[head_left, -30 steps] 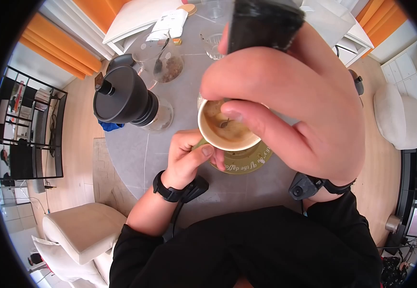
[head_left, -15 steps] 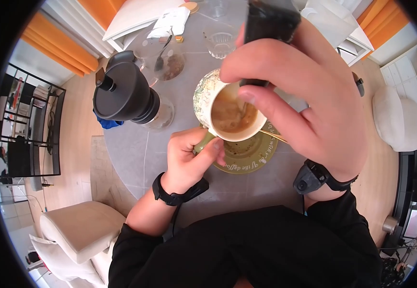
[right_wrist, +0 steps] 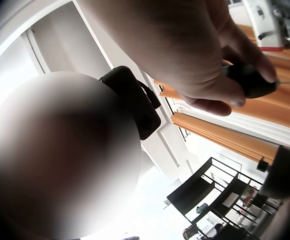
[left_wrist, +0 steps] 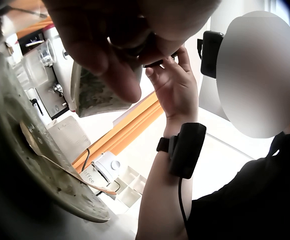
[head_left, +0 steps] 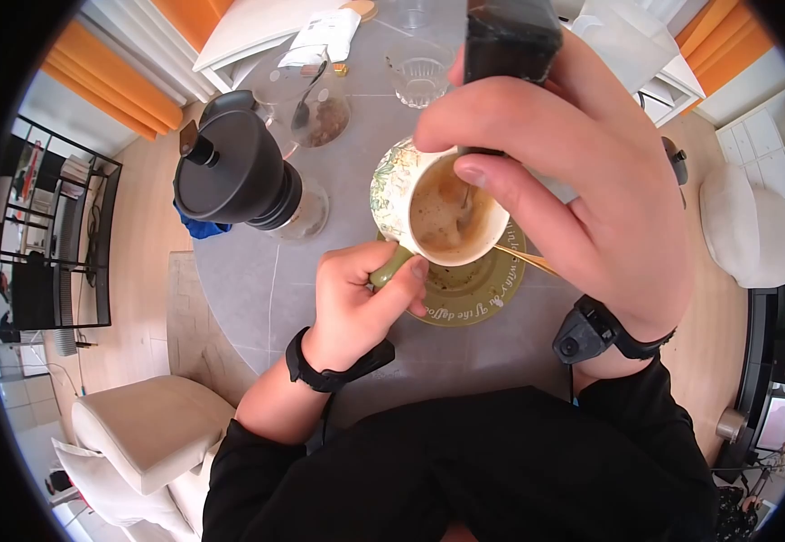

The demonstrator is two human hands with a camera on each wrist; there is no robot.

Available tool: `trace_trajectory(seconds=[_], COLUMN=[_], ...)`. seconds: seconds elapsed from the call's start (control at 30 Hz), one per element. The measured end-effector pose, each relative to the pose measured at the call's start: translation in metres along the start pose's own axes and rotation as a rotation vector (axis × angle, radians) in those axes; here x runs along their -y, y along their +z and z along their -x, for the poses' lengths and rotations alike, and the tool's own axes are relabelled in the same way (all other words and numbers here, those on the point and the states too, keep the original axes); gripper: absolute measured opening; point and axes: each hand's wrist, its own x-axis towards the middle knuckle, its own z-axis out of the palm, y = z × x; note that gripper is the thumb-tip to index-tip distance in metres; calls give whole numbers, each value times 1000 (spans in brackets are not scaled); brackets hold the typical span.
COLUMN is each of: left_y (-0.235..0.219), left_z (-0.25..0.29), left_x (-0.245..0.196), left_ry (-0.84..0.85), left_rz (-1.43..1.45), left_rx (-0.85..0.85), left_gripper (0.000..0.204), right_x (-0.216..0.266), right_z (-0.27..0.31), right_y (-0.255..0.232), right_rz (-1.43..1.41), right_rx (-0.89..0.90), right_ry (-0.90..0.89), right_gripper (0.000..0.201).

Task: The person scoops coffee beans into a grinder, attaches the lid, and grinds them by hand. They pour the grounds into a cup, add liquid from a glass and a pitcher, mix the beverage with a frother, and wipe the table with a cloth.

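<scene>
My left hand (head_left: 361, 294) grips the green handle of a patterned cup (head_left: 395, 190), holding it tilted above a green saucer (head_left: 492, 303). Milky brown coffee (head_left: 437, 217) fills part of the cup. In my right hand (head_left: 573, 172) is a black handheld milk frother (head_left: 511, 41), its thin metal shaft reaching down into the coffee. The right wrist view shows the fingers wrapped about the frother's dark body (right_wrist: 252, 82). A gold spoon (head_left: 528, 260) lies on the saucer, seen along its length in the left wrist view.
A black coffee grinder (head_left: 234, 181) on a clear base stands to the left. Behind it a glass bowl (head_left: 325, 117) holds dark bits and a black spoon. A ribbed glass (head_left: 419, 81) and a white packet (head_left: 322, 38) sit farther back on the grey round table (head_left: 248, 307).
The cup has shifted right and tipped, so its patterned side and the gold spoon show. My right hand moved slightly up and right with the frother; between the last two frames little moved.
</scene>
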Motion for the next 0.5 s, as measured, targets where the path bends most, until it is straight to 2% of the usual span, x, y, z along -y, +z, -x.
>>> trace_trajectory(seconds=[0.07, 0.17, 0.5], left_y=[2, 3, 4], left_z=[0, 0, -1], left_x=[-3, -6, -10], left_ry=[-59, -103, -148], left_rz=[125, 164, 131], left_rx=[-11, -23, -8], left_gripper=[28, 30, 33], right_x=[0, -1, -4], right_z=[1, 1, 7], right_y=[0, 1, -3], right_rz=[3, 9, 27], right_rx=[0, -1, -2], right_ry=[12, 31, 89], right_gripper=[23, 22, 22])
